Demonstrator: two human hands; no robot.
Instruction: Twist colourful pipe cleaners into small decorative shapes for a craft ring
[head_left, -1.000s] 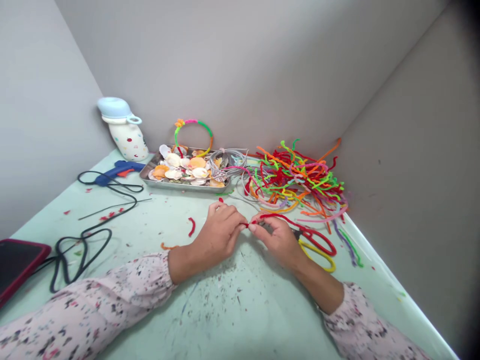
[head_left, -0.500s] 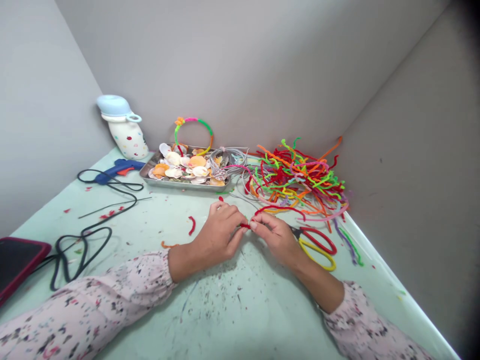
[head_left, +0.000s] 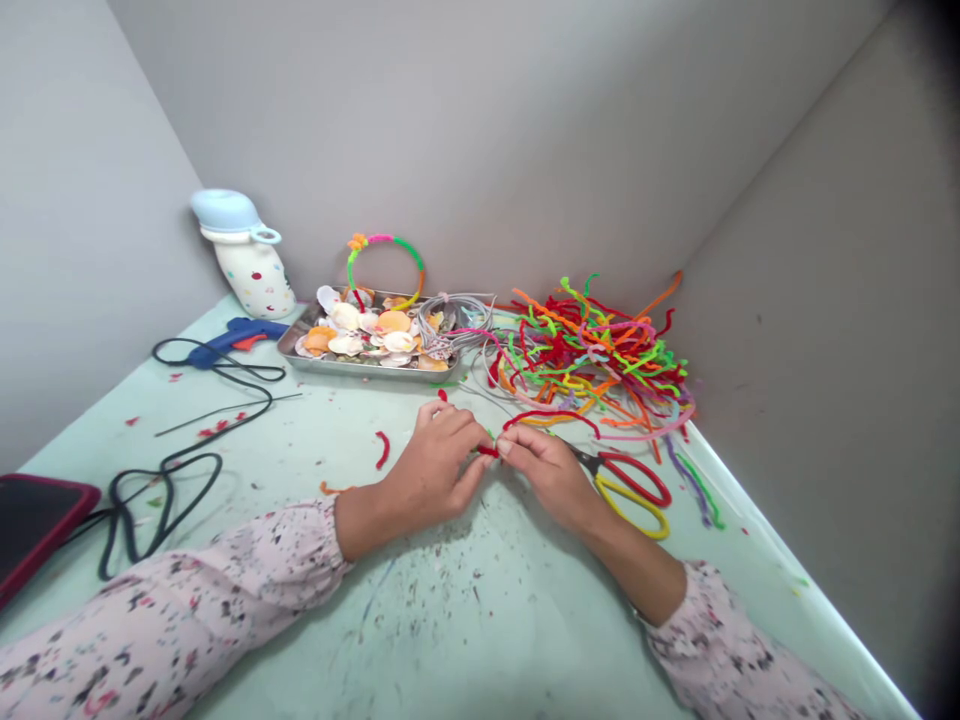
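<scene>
Over the middle of the table, both my hands pinch a red pipe cleaner [head_left: 555,414]. My left hand [head_left: 442,460] has thumb and forefinger closed on a short red stretch of it. Fingertip to fingertip with it, my right hand [head_left: 547,470] pinches the same piece, and a long red end arcs out to the right above the knuckles. A bit of red also shows by the left fingers. Scissors [head_left: 634,490] with one red and one yellow handle lie just right of my right hand, their blades partly hidden behind it.
A heap of coloured pipe cleaners [head_left: 600,350] lies at the back right. Left of it are a coil of grey cord [head_left: 461,320] and a metal tray [head_left: 360,370] of seashells with a colourful ring. A blue glue gun [head_left: 232,340], bottle [head_left: 251,260], black cable [head_left: 169,490] and phone [head_left: 41,530] occupy the left.
Both hands stay almost in place, still pinching the red pipe cleaner. The right fingers shift slightly, and a little more of the scissors' blades shows. The view drifts slightly.
</scene>
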